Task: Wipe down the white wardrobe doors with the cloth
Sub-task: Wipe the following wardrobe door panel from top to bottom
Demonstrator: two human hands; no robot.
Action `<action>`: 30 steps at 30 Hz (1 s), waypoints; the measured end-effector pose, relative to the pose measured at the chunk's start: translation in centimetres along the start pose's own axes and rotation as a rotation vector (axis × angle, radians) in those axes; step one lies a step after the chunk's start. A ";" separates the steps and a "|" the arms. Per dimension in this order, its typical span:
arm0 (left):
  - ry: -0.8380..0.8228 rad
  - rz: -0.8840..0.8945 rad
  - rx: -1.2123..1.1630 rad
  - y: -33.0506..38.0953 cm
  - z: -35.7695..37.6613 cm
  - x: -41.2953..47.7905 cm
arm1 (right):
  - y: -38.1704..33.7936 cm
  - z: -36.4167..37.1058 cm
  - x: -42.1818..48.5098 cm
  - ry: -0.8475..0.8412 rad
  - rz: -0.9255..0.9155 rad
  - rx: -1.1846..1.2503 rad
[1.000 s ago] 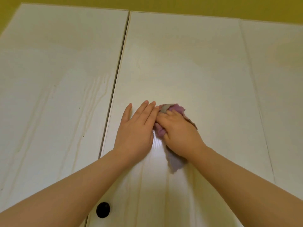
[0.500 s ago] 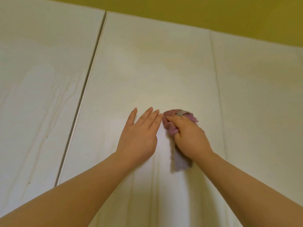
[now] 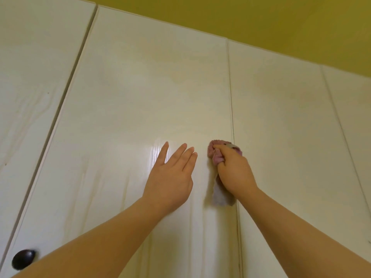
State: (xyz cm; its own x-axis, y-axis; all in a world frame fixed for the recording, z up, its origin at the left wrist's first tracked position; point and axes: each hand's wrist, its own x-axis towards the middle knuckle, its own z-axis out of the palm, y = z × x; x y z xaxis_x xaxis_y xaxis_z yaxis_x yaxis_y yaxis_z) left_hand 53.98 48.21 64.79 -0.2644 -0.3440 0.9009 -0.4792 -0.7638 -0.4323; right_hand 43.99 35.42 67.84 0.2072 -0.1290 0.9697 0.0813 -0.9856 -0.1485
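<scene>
Right hand grips the bunched pink cloth against the white wardrobe door at its right edge; left hand, outstretched and holding nothing, rests flat on the door's middle

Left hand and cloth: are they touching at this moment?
Apart. The head view shows a strip of bare door between the left hand and the cloth, which the right hand grips.
</scene>
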 end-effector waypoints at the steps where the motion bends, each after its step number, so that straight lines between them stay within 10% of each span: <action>1: -0.005 -0.006 0.007 0.1 0.1 0.1 | 0.0 0.1 0.0 0.009 0.013 0.010; 30: 0.002 -0.090 -0.038 0.9 -0.2 -4.8 | 3.4 2.2 -9.3 -0.143 -0.122 0.086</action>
State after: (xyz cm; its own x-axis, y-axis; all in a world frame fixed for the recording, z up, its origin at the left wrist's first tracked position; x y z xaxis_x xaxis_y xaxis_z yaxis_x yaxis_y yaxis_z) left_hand 54.68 49.31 60.04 -0.2202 -0.2739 0.9362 -0.5329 -0.7701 -0.3507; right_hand 44.46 33.48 57.89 0.3270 0.0132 0.9449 0.1957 -0.9792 -0.0540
